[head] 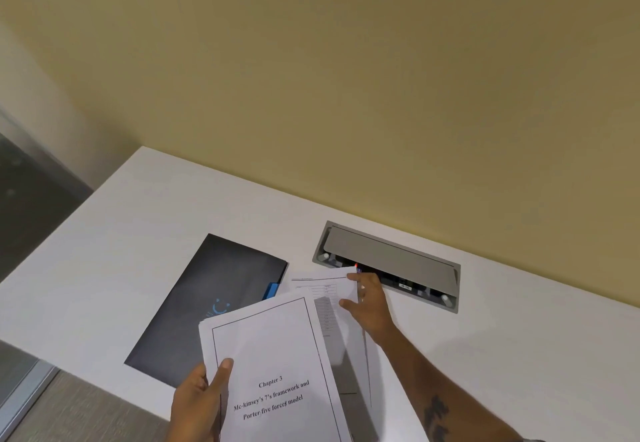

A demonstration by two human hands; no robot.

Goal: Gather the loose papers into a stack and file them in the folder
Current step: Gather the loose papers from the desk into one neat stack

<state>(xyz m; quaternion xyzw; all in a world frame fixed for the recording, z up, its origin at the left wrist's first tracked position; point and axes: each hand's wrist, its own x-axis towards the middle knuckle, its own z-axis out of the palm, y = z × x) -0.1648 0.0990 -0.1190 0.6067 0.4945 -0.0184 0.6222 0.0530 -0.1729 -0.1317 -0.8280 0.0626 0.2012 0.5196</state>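
My left hand (201, 403) pinches the gathered stack (273, 365) clear of the table (104, 251) — right hand (369, 306) grips the last sheet (329, 289) — folder (211, 299) closed, waiting.

One folder (207, 303), two hands, several papers (277, 355)

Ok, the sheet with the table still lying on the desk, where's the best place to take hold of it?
Probably its far right corner, coming from the right. The table sheet lies flat on the desk, its near left part covered by the stack in the left hand. Only that corner is free, and the right hand already has fingers on it.
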